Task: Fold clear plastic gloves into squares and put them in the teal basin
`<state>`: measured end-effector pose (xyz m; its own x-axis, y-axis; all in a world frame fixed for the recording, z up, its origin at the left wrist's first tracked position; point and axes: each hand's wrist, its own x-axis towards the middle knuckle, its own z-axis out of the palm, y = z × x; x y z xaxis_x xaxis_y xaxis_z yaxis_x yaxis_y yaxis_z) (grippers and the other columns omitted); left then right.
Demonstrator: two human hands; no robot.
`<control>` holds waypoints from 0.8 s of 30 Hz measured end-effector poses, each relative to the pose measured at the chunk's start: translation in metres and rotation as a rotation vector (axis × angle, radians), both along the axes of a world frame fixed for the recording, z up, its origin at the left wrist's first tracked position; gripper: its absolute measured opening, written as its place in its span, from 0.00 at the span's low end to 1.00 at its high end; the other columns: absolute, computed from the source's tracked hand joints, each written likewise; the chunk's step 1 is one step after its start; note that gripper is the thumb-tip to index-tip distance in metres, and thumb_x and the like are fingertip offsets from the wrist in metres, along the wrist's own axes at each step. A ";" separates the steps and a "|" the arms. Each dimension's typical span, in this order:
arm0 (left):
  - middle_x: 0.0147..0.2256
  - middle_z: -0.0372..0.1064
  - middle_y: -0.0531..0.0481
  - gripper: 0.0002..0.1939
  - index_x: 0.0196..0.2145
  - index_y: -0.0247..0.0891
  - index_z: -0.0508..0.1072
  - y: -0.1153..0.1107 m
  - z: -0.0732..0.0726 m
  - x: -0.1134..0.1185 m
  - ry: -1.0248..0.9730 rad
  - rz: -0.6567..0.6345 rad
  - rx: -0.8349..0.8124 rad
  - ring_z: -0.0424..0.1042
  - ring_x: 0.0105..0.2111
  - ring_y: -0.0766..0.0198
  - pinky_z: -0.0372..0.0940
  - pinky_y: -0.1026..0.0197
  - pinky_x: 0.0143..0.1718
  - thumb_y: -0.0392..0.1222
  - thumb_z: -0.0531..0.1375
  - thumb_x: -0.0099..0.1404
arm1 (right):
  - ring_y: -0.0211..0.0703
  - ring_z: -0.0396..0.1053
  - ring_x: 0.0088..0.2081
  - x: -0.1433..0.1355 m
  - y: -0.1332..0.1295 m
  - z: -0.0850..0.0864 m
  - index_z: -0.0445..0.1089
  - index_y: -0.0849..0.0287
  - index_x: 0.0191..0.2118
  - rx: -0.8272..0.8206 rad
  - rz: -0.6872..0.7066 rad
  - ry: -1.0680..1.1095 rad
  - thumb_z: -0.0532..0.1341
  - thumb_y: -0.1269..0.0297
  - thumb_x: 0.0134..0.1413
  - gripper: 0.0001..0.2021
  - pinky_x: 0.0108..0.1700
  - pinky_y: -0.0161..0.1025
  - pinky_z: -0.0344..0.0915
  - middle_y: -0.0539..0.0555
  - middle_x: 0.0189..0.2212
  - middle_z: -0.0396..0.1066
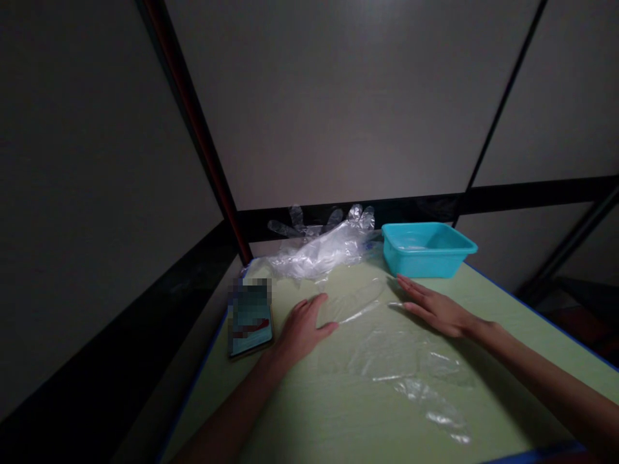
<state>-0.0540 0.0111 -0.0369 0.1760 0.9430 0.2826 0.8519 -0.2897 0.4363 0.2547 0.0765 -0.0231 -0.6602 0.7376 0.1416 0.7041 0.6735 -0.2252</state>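
A clear disposable plastic glove (387, 351) lies spread on the pale green table, its fingers pointing toward the lower right. At its left side my left hand (302, 328) has thumb and fingers apart and holds nothing; whether it touches the thin film I cannot tell. My right hand (438, 309) is stretched out flat over the glove's upper right side, below the tub, with nothing in it. Behind both hands a heap of clear plastic gloves (319, 254) sits along the table's far edge, several glove fingers sticking up against the wall.
A turquoise plastic tub (425, 263) stands at the back right of the table (300, 412). On the left edge rests a phone (251, 322), its screen lit and partly blurred. Wall panels (348, 116) close off the back and left sides.
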 end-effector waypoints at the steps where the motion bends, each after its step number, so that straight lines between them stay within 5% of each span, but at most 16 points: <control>1: 0.49 0.63 0.45 0.27 0.51 0.38 0.59 0.000 0.000 0.000 -0.008 -0.002 0.002 0.61 0.49 0.56 0.55 0.55 0.50 0.43 0.60 0.53 | 0.50 0.40 0.59 0.003 -0.005 0.000 0.34 0.55 0.61 -0.017 -0.004 0.001 0.42 0.49 0.57 0.30 0.58 0.51 0.46 0.52 0.60 0.35; 12: 0.47 0.63 0.44 0.24 0.49 0.35 0.60 0.001 0.007 0.002 0.007 0.064 -0.013 0.61 0.48 0.55 0.55 0.55 0.50 0.39 0.58 0.53 | 0.51 0.37 0.59 0.023 -0.029 -0.002 0.38 0.61 0.61 -0.073 -0.146 0.033 0.41 0.47 0.56 0.32 0.59 0.51 0.42 0.53 0.61 0.35; 24: 0.50 0.60 0.42 0.25 0.50 0.33 0.59 0.004 0.000 0.000 -0.031 0.087 -0.017 0.59 0.51 0.56 0.54 0.54 0.52 0.37 0.57 0.53 | 0.48 0.40 0.59 0.013 -0.026 -0.015 0.43 0.65 0.60 0.034 -0.125 -0.024 0.42 0.48 0.56 0.32 0.59 0.48 0.42 0.59 0.59 0.40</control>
<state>-0.0539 0.0150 -0.0366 0.0844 0.9590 0.2704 0.8593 -0.2075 0.4675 0.2676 0.0505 -0.0382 -0.5667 0.8096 0.1529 0.7881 0.5868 -0.1862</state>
